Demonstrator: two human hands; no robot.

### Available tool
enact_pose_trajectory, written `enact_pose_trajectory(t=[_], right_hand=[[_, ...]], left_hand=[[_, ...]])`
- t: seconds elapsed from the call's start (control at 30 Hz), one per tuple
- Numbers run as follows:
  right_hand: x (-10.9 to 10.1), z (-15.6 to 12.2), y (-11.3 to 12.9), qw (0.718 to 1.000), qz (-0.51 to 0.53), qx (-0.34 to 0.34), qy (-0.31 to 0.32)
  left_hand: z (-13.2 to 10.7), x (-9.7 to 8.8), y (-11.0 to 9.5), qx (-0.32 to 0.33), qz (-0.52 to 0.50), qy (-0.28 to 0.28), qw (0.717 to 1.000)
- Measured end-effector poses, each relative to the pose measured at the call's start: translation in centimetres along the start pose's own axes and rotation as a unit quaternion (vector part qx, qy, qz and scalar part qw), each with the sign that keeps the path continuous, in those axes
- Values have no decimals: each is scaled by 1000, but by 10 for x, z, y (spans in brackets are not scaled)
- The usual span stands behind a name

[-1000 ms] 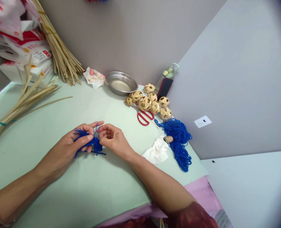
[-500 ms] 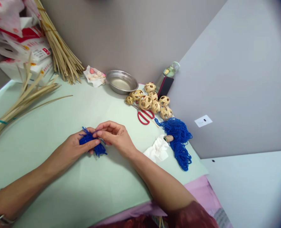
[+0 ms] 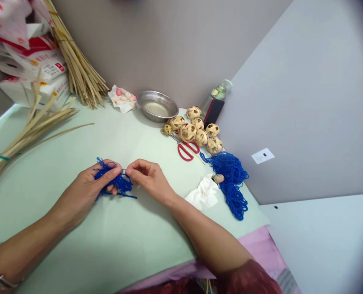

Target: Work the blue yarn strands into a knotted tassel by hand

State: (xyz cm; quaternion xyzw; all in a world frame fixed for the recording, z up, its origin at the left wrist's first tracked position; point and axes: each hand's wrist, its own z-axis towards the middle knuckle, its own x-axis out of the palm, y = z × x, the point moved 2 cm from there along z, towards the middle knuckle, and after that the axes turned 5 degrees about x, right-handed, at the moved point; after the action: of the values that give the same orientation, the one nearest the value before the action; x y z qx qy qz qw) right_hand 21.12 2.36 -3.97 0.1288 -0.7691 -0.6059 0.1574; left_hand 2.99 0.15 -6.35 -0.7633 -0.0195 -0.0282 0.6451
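A bunch of blue yarn (image 3: 122, 184) with loose cut ends is held in my left hand (image 3: 92, 183), the thumb pressing across its top. Strands stick out on both sides of the fingers, and one longer end trails to the right below. My right hand (image 3: 151, 177) is just to the right, thumb and forefinger pinched on a thin strand of blue yarn that runs to the bunch. Both hands are over the pale green table cover (image 3: 108, 253).
Red-handled scissors (image 3: 185, 152) lie beside several woven strip balls (image 3: 188, 132). To the right are a blue yarn skein (image 3: 230, 169), a thread spool (image 3: 218, 178) and white tissue (image 3: 203, 194). A metal bowl (image 3: 157, 105), bottle (image 3: 217, 92), phone (image 3: 214, 111) and strip bundles (image 3: 80, 79) stand behind.
My left hand has moved slightly left with the yarn bunch. My right hand has drawn apart from it, a strand stretched between them.
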Motion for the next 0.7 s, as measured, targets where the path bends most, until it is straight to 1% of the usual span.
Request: enact_pose_trajectory(t=[0.03, 0.1, 0.17, 0.23, 0.27, 0.37, 0.43, 0.47, 0.57, 0.63, 0.7], right_hand=[[-1, 0, 1, 1000, 1, -3, -16], [-3, 0, 4, 999, 8, -5, -37], [-3, 0, 5, 999, 21, -4, -35], [-4, 0, 5, 999, 32, -7, -35], [-4, 0, 5, 999, 34, -10, -41], [-5, 0, 4, 998, 23, -12, -59], [-3, 0, 3, 999, 12, -3, -48], [-2, 0, 2, 999, 7, 0, -37], [1, 0, 1, 1000, 4, -4, -5], [1, 0, 1, 1000, 8, -7, -8], [-1, 1, 0, 1000, 20, -4, -23]], left_hand=[[0, 0, 0, -3, 9, 9, 1000], [0, 2, 1, -15, 26, 48, 998], [-2, 4, 2, -28, 34, 95, 995], [-3, 6, 3, -32, 30, 115, 992], [-3, 6, 2, -30, 26, 108, 993], [-2, 4, 1, -19, 19, 54, 998], [0, 3, 0, -15, 18, 28, 999], [0, 2, 0, -16, 18, 22, 999], [1, 1, 2, -24, 20, 32, 999], [0, 0, 3, -29, 11, 26, 999], [-1, -1, 3, -33, -11, 8, 999]])
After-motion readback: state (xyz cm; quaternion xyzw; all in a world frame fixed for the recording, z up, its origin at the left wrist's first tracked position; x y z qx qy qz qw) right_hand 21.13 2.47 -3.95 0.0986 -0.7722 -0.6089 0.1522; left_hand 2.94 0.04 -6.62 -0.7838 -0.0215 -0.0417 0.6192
